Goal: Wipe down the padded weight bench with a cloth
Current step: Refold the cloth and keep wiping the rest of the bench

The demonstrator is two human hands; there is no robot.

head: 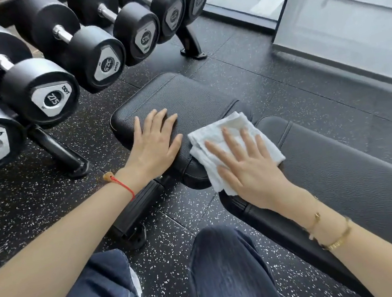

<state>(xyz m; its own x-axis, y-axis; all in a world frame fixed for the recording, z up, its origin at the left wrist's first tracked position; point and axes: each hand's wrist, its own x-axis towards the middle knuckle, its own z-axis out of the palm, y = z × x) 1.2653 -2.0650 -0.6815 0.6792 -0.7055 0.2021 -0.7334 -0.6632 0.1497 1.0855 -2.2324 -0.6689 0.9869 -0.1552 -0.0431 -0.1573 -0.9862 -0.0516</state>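
The black padded weight bench runs from the seat pad [181, 94] at centre to the long back pad [345, 166] at right. A folded white cloth [227, 128] lies across the gap between the two pads. My right hand [245, 163] presses flat on the cloth with straight, spread fingers. My left hand [153, 142] rests flat on the near left part of the seat pad, fingers straight, just left of the cloth.
A rack of black dumbbells [50, 68] stands at the left and back, its foot [69, 157] close to the seat pad. The floor [44, 196] is black speckled rubber. A glass wall [347, 11] is at the right. My knees in blue jeans [223, 271] are below the bench.
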